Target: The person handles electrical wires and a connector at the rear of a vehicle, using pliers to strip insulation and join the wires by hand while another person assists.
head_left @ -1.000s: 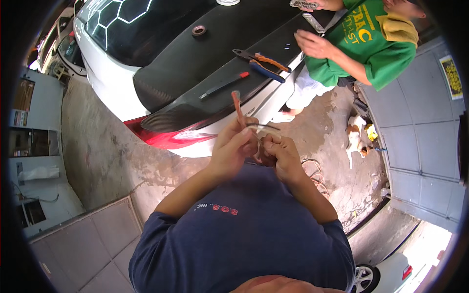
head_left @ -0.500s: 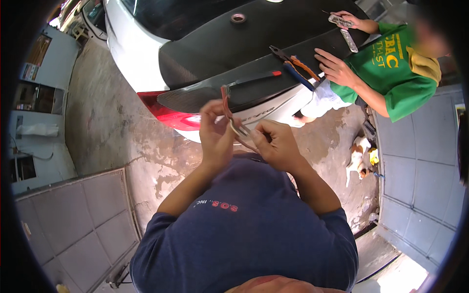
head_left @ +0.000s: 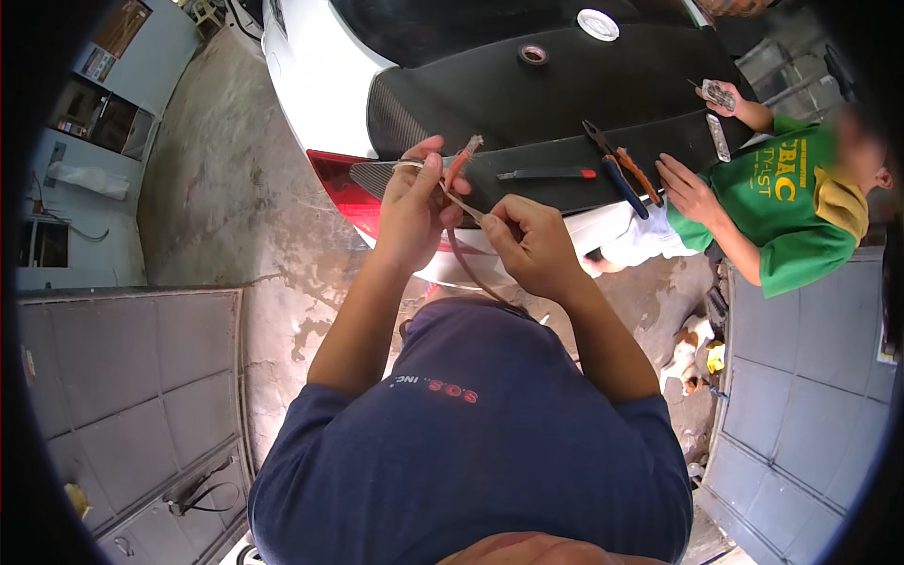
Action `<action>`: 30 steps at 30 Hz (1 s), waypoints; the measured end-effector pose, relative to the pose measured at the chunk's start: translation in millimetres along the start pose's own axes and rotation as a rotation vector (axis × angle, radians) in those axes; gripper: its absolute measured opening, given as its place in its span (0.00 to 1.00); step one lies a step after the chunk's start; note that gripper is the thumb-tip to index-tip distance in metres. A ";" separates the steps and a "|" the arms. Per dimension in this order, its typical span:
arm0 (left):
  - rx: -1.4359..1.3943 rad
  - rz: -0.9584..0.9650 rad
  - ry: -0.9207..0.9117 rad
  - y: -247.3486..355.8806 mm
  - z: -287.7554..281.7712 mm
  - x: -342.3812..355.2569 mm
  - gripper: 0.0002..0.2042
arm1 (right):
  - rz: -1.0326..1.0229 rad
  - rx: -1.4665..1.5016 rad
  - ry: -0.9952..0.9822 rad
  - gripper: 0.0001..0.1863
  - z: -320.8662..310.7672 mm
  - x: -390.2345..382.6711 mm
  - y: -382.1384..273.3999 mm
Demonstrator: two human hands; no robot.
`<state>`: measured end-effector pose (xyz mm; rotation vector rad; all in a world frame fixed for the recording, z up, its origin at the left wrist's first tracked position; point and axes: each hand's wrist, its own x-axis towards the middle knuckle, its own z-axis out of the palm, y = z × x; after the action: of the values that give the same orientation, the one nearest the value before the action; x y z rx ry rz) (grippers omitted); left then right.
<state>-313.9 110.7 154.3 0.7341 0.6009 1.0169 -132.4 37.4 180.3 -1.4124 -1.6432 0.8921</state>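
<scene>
2 hands on a frayed hose and a pale strip

Behind a white car [head_left: 320, 66], a person in a dark blue shirt [head_left: 471, 433] works with both hands raised in front of the chest. The left hand [head_left: 412, 215] grips a reddish hose [head_left: 459, 171], its frayed end poking up above the fingers. Below that hand the hose curves down and to the right toward the shirt. The right hand [head_left: 535, 243] pinches the tip of a pale strip [head_left: 466, 206] between thumb and finger; the strip reaches across to the left hand, and whether it loops around the hose is too small to tell.

Past the hands, on the dark trunk [head_left: 471, 94], lie a cutter [head_left: 546, 173] with a red end, pliers [head_left: 603, 143] with blue and orange handles, a tape roll [head_left: 533, 63] and a white disc [head_left: 598, 25]. At the right stands a co-worker [head_left: 800, 207] in green — 1 hand by the trunk edge, the other holding a small greyish item [head_left: 718, 94]. A dog [head_left: 689, 348] lies on the floor.
</scene>
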 end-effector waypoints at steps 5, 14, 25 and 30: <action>-0.156 -0.111 0.168 -7.0 6.8 -7.3 0.18 | -0.301 -0.314 0.215 0.08 -15.0 13.2 35.8; -0.253 -0.158 0.068 -21.1 21.7 -14.2 0.20 | -0.182 -0.740 0.204 0.14 -42.2 7.6 86.4; -0.123 -0.168 0.106 -44.2 54.6 -16.9 0.12 | 0.031 0.414 0.358 0.21 -1.3 -42.2 13.3; 0.186 -0.012 0.090 -42.9 76.9 -23.7 0.18 | -0.079 0.197 0.359 0.06 -29.0 -47.6 13.1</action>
<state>-243.7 55.0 171.0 0.8498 0.7849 0.9955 -96.9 -7.3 176.5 -1.2762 -1.2955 0.6878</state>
